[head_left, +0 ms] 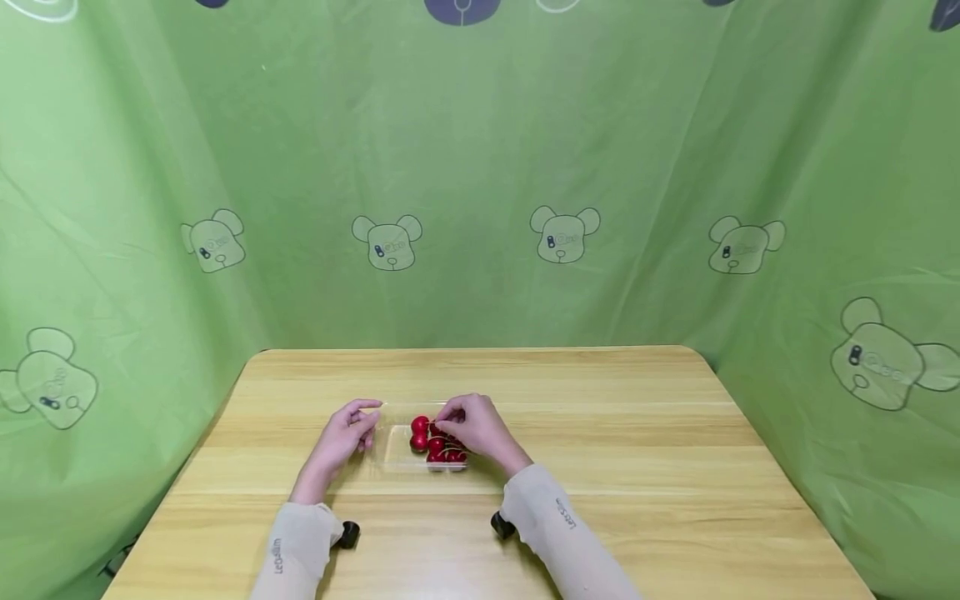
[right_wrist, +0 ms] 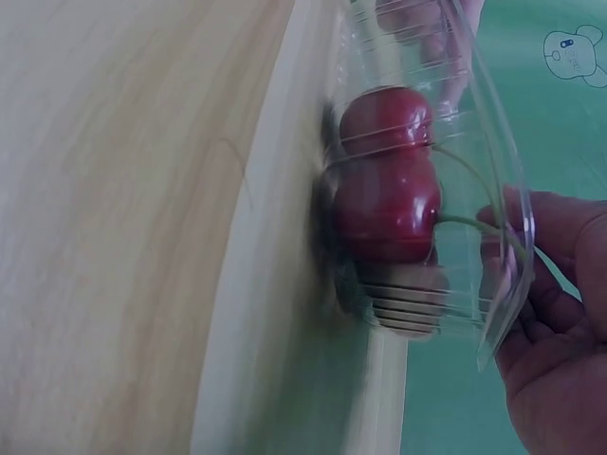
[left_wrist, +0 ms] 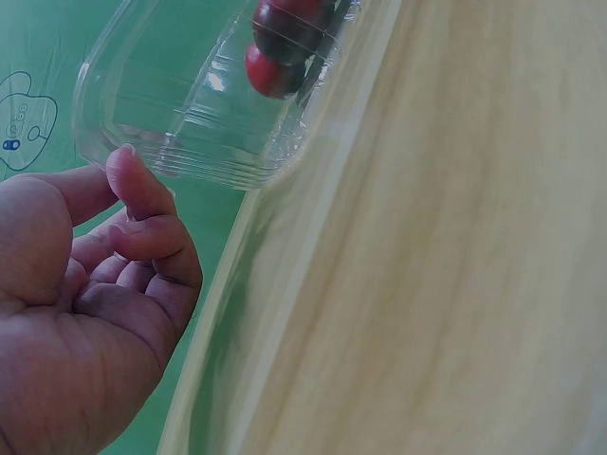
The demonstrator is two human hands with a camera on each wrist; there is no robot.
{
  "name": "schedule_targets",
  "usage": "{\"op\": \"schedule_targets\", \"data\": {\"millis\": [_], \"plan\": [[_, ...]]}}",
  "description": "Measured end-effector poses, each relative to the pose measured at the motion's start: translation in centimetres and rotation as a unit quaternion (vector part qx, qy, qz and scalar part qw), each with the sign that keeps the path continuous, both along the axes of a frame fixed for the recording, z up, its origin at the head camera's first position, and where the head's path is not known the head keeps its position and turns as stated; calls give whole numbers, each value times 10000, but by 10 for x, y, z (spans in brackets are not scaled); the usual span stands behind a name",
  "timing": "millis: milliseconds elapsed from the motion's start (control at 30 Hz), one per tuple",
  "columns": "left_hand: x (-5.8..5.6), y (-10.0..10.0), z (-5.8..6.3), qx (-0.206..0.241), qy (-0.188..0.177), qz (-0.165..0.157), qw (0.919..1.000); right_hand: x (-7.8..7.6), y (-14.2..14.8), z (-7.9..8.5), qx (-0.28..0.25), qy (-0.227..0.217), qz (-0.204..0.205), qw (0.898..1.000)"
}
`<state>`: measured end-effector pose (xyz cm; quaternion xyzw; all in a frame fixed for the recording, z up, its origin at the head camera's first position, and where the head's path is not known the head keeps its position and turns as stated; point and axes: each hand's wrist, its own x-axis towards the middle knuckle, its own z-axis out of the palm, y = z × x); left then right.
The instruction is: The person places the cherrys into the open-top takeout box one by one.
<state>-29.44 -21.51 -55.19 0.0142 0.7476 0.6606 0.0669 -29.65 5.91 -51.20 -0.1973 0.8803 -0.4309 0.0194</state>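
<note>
A clear plastic container (head_left: pixel 400 468) lies on the table with several red cherries (head_left: pixel 418 443) toward its right side. My left hand (head_left: pixel 347 433) is at the container's left end, its thumb and forefinger pinching the rim corner and the other fingers curled, as the left wrist view shows. Over the right part of the container, my right hand (head_left: pixel 480 427) has its thumb and fingertips brought together among the cherries, pinching a cherry stem. In the right wrist view, green stems run from the cherries (right_wrist: pixel 389 209) to the rim beside the right fingers (right_wrist: pixel 560 223), partly seen through the plastic.
The light wooden table (head_left: pixel 637 467) extends around the container on every side. Behind it and at both sides hangs a green curtain (head_left: pixel 480 142) printed with bear heads. Black wrist devices (head_left: pixel 348 535) show at both sleeves.
</note>
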Motion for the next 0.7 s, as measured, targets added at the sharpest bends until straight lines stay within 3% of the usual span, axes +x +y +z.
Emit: {"op": "schedule_targets", "data": {"millis": [700], "plan": [[0,-1,-1,-40,-7,-17,10000,0,3,1,-2,-59,-20,10000]]}}
